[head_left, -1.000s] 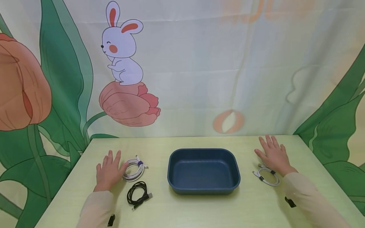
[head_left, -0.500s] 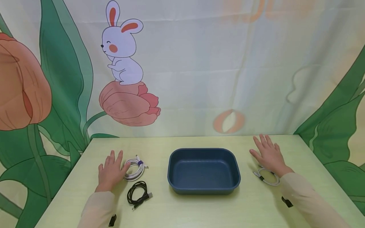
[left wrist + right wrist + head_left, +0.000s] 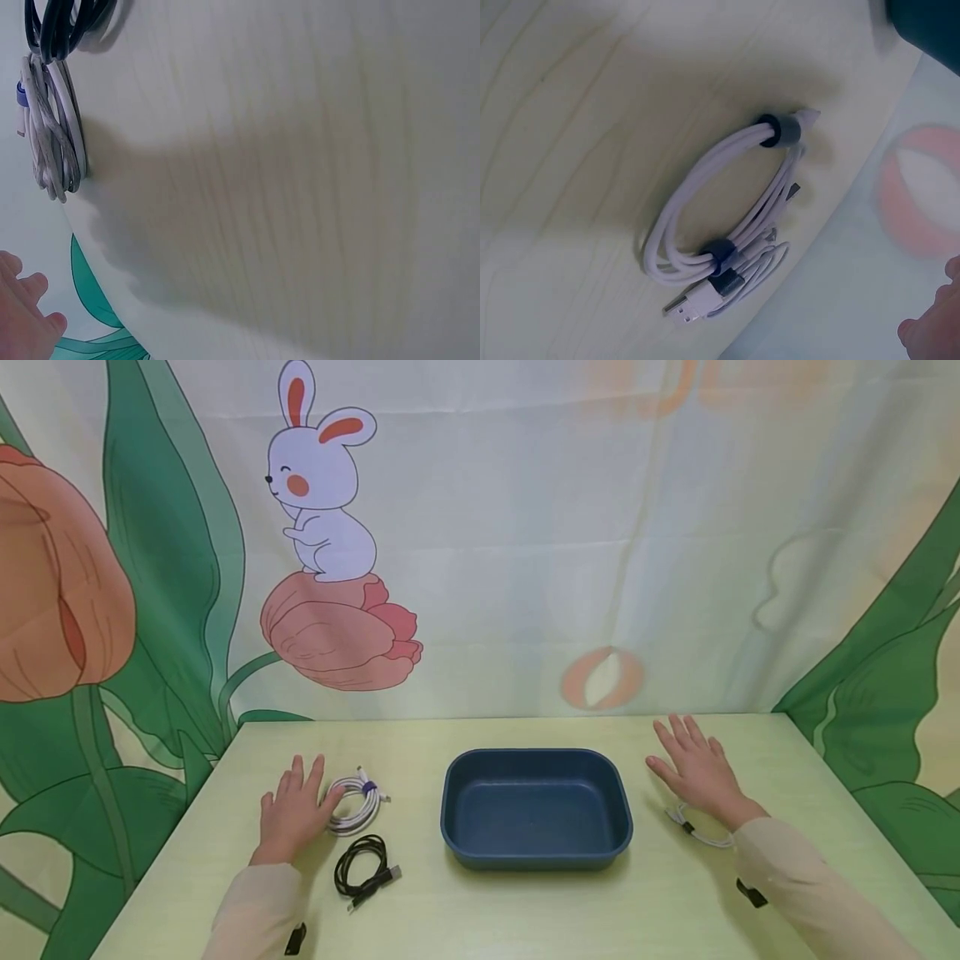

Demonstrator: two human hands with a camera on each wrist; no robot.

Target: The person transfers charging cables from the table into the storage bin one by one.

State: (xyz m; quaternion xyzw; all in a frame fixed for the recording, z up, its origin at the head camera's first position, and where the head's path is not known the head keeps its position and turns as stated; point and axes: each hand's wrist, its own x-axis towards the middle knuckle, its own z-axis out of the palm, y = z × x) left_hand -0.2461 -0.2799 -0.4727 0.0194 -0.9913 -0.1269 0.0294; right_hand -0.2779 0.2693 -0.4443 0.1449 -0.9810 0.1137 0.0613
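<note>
In the head view my left hand (image 3: 294,812) hovers beside a coiled white cable (image 3: 356,820) with a purple tie, its thumb overlapping the coil's left edge. Just nearer lies a coiled black USB cable (image 3: 362,887). Over on the right, my right hand (image 3: 699,778) is spread above a white USB cable (image 3: 705,839), covering much of it. The right wrist view shows that white cable (image 3: 676,214) whole, looped with dark ties, a thinner cable coil (image 3: 761,274) against its far side. Both hands hold nothing; their fingers are extended.
A dark blue rectangular tray (image 3: 537,864) stands mid-table between the hands, with nothing inside. The pale wooden table (image 3: 525,914) ends at a fabric backdrop (image 3: 487,568) printed with a rabbit and tulips.
My right hand has moved left toward the tray, now covering more of the white cable. My left hand has shifted slightly right. Cables and tray have stayed put.
</note>
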